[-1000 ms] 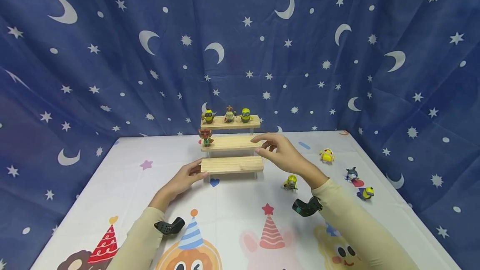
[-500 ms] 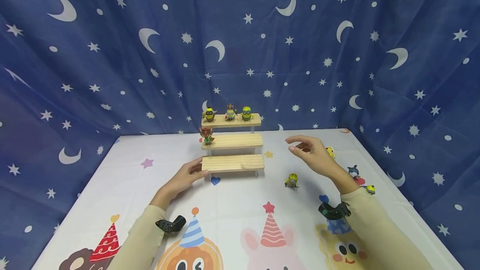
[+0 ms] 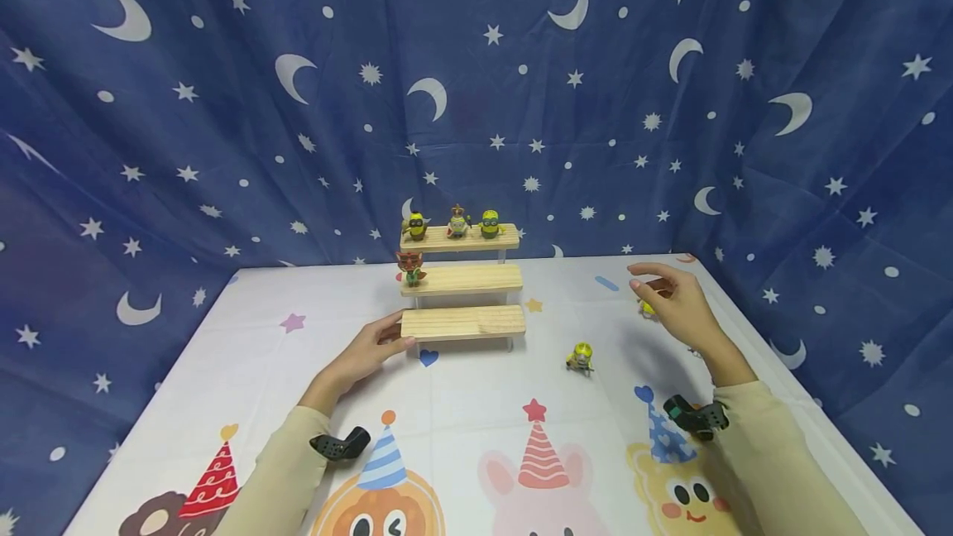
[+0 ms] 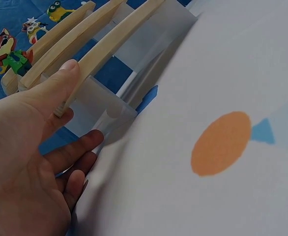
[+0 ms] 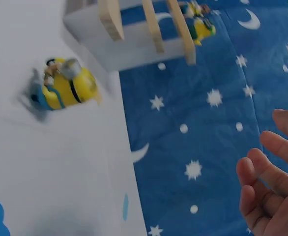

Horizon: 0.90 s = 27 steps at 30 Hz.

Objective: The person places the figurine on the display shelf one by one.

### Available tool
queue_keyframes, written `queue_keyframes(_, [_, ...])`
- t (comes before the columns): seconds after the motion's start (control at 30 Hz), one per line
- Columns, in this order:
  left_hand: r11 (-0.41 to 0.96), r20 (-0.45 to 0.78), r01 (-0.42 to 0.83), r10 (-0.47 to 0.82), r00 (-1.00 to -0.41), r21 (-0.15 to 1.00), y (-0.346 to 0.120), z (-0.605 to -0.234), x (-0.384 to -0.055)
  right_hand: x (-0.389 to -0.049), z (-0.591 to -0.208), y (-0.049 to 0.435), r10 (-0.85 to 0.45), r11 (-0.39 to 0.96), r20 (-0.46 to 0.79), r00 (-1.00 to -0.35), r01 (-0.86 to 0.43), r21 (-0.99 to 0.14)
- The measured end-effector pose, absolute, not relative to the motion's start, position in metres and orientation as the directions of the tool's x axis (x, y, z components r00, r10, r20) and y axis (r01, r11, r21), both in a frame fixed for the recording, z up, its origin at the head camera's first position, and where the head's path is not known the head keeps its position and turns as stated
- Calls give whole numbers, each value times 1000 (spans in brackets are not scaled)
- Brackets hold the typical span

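A three-tier wooden display stand (image 3: 463,322) stands at the back middle of the table. My left hand (image 3: 368,354) grips the left end of its lowest board, thumb on top and index finger beneath, as the left wrist view shows. On the top tier are three yellow minion figurines, the middle one (image 3: 457,223) wearing a crown. A red fox figurine (image 4: 9,54) occupies the left end of the middle tier. My right hand (image 3: 676,304) hovers at the right with nothing in it, fingers loosely bent, partly covering a yellow figurine (image 3: 647,309).
Between the stand and my right hand, a helmeted minion figurine (image 3: 580,357) stands on the white cartoon-print tablecloth (image 3: 476,404). My right hand and forearm hide most of the table's right part. A blue curtain (image 3: 476,106) with moons and stars hangs behind and at both sides.
My right hand has moved right, away from the stand's middle tier, to the yellow figurine at the right. My left hand has stayed on the lowest board.
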<state>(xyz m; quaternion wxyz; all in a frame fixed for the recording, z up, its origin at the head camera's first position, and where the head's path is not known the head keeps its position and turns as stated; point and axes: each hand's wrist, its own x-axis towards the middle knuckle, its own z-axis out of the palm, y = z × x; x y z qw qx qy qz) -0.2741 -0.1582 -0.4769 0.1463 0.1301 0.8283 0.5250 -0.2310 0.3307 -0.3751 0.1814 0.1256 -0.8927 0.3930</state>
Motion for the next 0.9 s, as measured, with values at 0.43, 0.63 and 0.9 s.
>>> queue_keyframes(0.43, [424, -114, 53, 358, -927, 904, -156, -476, -273, -248, -383, 358, 96, 656, 320, -942, -182, -732])
queue_keyframes(0.63, [419, -95, 75, 371, -924, 905, -155, -476, -272, -260, -388, 372, 112, 653, 261, -959, -126, -747])
queue_keyframes(0.9, [417, -94, 76, 371, -924, 906, -156, -475, -272, -280, -392, 391, 92, 654, 66, -994, 11, -756])
